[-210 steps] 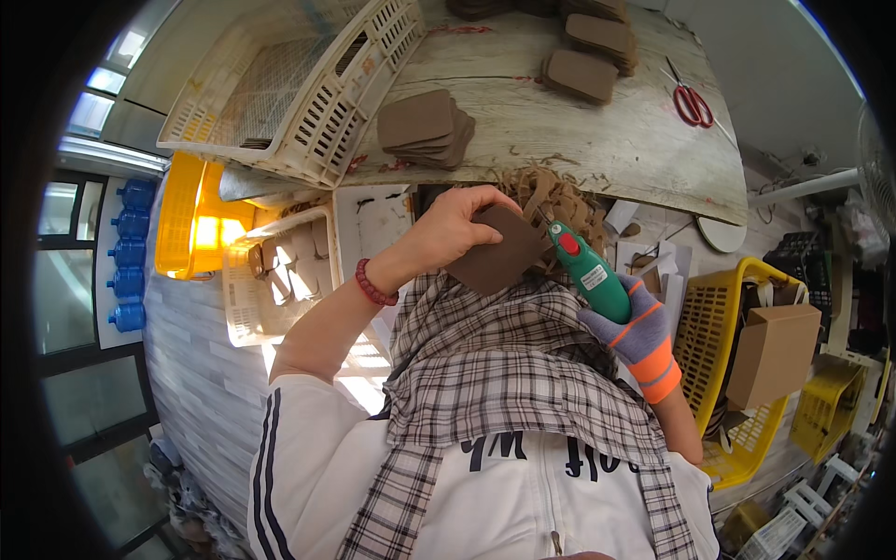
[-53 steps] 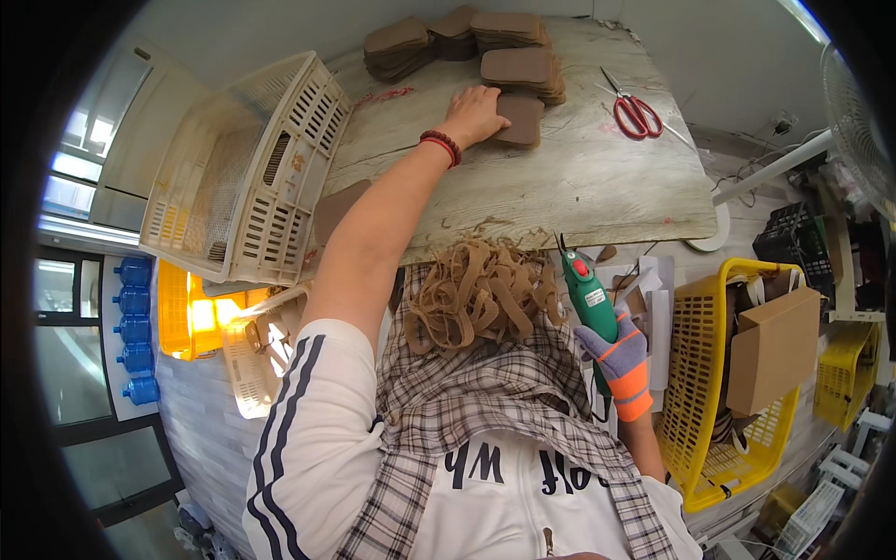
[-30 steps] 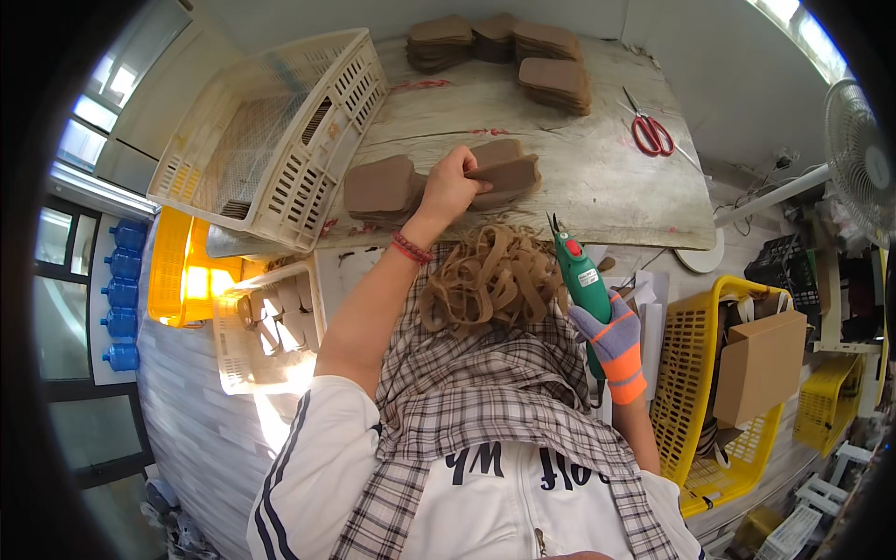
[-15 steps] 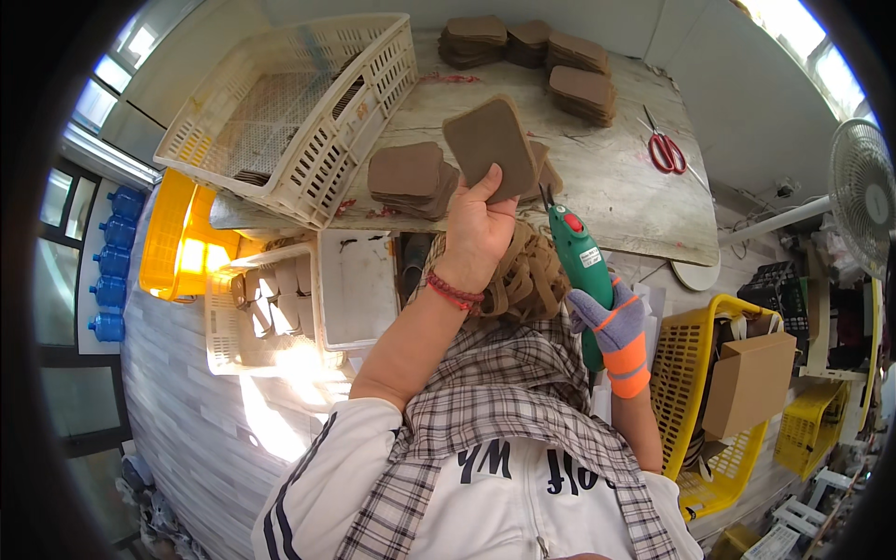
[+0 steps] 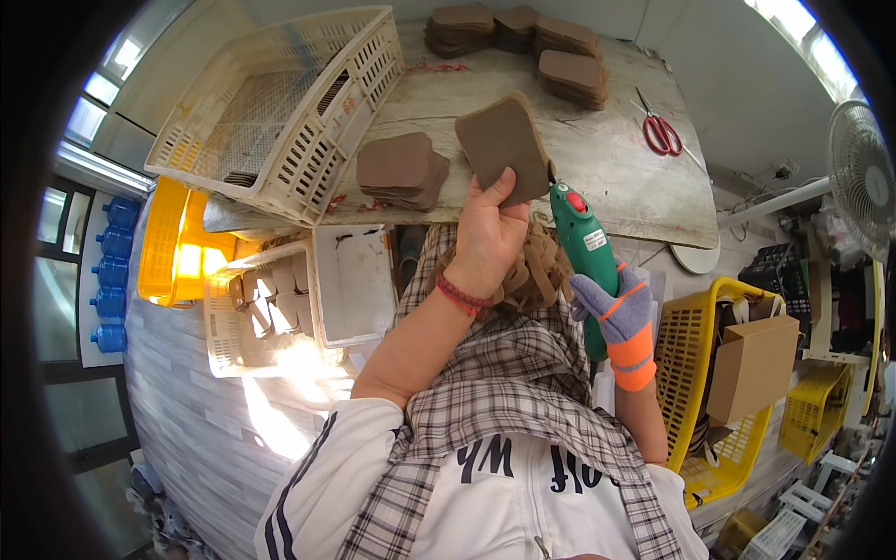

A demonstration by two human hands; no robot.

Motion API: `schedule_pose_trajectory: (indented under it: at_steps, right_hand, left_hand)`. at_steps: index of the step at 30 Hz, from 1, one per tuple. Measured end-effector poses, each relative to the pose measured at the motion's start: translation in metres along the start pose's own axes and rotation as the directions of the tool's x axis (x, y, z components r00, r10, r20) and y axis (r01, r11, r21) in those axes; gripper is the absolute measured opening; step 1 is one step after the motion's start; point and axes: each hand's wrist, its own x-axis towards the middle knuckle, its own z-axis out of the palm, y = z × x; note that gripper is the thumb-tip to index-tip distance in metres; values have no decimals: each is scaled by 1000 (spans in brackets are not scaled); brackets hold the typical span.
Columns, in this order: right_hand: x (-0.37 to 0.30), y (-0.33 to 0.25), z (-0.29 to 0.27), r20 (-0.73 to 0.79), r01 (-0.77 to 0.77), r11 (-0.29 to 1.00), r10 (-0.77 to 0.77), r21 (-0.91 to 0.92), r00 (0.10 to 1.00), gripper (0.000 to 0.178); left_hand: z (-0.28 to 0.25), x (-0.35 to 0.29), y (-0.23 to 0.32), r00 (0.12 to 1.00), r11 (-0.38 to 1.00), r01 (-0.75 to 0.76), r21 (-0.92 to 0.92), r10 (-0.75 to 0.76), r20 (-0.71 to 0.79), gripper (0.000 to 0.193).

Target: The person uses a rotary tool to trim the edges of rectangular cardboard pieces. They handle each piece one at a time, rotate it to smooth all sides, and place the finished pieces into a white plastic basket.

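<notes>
My left hand grips a brown pad with rounded corners by its near edge, thumb on top, over the table's front edge. A red beaded bracelet circles that wrist. In a grey and orange glove, my right hand is wrapped round a green handheld power tool with a red button. The tool's dark tip meets the pad's right edge near its lower corner; exact contact is hard to tell. Below the left hand, a tangle of brown strips lies on my plaid apron. Left of the pad sits a stack of similar pads.
Several more pad stacks line the back of the table. Red-handled scissors lie at its right. A white crate stands at the left. A yellow basket with a cardboard box is beside my right arm.
The tool's tip, apart from the pad before, is now at the pad's right edge. The pad has shifted slightly right in view. Brown pieces that showed behind it are no longer visible.
</notes>
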Motion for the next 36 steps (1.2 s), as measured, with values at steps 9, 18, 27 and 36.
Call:
schedule_pose_trajectory:
  at_steps: [9,18,27,36]
  right_hand:
    - [2,-6,-4,-26,5,1000,-5,29,1000,35]
    - [-1,-19,-20,4,-34,999,34,3,999,33]
    - [-18,-19,-41,131,-66,982,89,-176,987,41]
    - [-16,-16,-28,155,-18,972,56,-235,986,48]
  left_hand:
    - [-7,-18,-9,999,977,42,209,-44,5,34]
    - [-31,-20,17,985,867,91,490,-151,85,34]
    - [-13,-10,83,945,529,71,845,-308,113,40]
    - [-20,-20,89,888,330,225,917,-457,-53,43]
